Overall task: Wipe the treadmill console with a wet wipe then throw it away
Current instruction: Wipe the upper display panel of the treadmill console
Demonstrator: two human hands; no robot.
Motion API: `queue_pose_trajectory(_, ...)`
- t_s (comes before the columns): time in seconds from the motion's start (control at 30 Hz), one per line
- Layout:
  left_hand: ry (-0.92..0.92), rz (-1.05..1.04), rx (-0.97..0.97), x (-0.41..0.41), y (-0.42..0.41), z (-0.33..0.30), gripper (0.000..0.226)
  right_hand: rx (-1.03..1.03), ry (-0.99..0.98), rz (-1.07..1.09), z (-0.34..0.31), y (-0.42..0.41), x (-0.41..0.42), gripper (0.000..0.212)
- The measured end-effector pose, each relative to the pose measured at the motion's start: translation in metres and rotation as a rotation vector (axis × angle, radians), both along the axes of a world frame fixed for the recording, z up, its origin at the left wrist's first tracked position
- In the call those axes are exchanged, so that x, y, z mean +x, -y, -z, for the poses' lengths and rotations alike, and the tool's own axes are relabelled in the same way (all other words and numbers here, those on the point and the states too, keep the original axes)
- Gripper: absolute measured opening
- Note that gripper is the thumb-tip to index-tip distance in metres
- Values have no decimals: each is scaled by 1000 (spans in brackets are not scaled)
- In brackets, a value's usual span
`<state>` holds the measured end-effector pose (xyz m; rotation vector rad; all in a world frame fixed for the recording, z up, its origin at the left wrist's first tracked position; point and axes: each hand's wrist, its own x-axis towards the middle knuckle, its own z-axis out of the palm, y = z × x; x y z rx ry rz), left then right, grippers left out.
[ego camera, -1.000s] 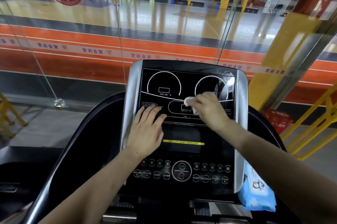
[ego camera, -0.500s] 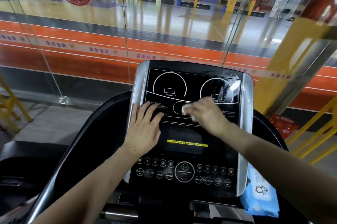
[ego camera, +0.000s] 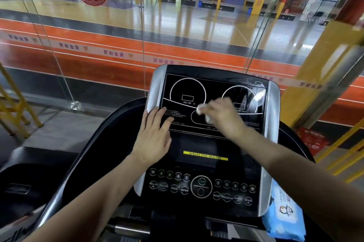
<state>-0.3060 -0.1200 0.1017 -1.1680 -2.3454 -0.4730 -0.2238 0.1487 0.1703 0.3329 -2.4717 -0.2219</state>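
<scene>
Wet wipe (ego camera: 201,108) in right hand (ego camera: 222,115), left hand (ego camera: 155,133) flat on console (ego camera: 197,143)

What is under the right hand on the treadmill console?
A white wet wipe, gripped by the right hand and pressed on the console display panel. Only its edges show past the fingers; the rest, and the printed panel markings beneath, are covered.

The console (ego camera: 211,143) carries most of the text. Under its left dial stands "INCLINE %". A yellow strip (ego camera: 205,155) in the middle says "ALWAYS STAY HEALTHY". The near buttons read "INCLINE +", "INCLINE", "MODE", "ENTER", "START", "RESET", "PROGRAM" and "SPEED +". The small print beside the left hand is too fine to read, except "CALORIES".
</scene>
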Motion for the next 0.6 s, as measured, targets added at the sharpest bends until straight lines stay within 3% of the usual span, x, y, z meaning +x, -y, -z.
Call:
queue_pose_trajectory(0.13,30,22,38,-2,0,2,48,-196,-145,251,-44,-14,-41,43)
queue_pose_trajectory(0.37,134,99,146,-10,4,5,54,-42,48,-92,54,46,24,40)
queue_pose_trajectory(0.43,134,113,146,-13,7,4,55,-11,43,-81,30,35,0,40)
queue_pose_trajectory(0.6,121,139,153,-18,13,6,54,-189,-113,213,-38,-4,-70,48)
